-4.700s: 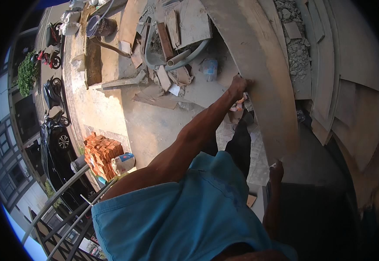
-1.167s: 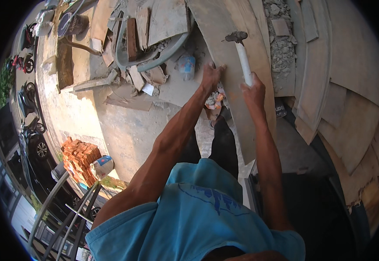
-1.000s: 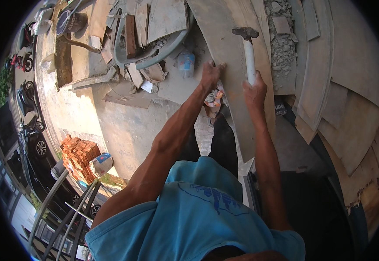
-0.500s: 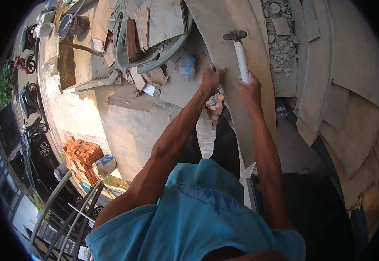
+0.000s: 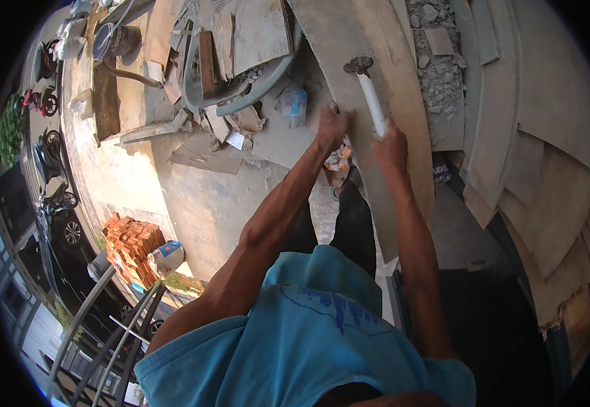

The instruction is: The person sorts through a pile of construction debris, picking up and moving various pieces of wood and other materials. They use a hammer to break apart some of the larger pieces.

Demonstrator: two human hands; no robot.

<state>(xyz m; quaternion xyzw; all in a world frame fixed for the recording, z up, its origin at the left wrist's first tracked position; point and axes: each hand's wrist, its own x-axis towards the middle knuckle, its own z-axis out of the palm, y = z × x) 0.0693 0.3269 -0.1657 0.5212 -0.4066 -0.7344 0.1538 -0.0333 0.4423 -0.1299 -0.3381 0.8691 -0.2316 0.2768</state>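
A long wooden board [image 5: 371, 173] stretches away in front of me, past my legs. My right hand [image 5: 391, 144] is closed round the white handle of a hammer [image 5: 372, 98], whose dark head hangs over the board. At the board's left edge my left hand [image 5: 333, 126] is closed, fingers curled on the edge. Whether it also pinches something small cannot be made out. Just left of that hand stands a clear plastic bottle [image 5: 294, 106] with a blue label. Orange and white rubble [image 5: 339, 159] lies below the hand, beside my leg.
A large grey-green tub [image 5: 237, 105] holding boards and debris stands ahead on the left. Broken concrete [image 5: 438, 88] lies in a strip right of the board. More panels [image 5: 545, 193] are stacked at far right. Left are a brick pile [image 5: 131, 245], a white sack [image 5: 166, 259] and a bucket [image 5: 116, 41].
The hammer's head has shifted slightly left and towards me, and my right hand has come back a little. My left hand keeps its place at the board's edge.
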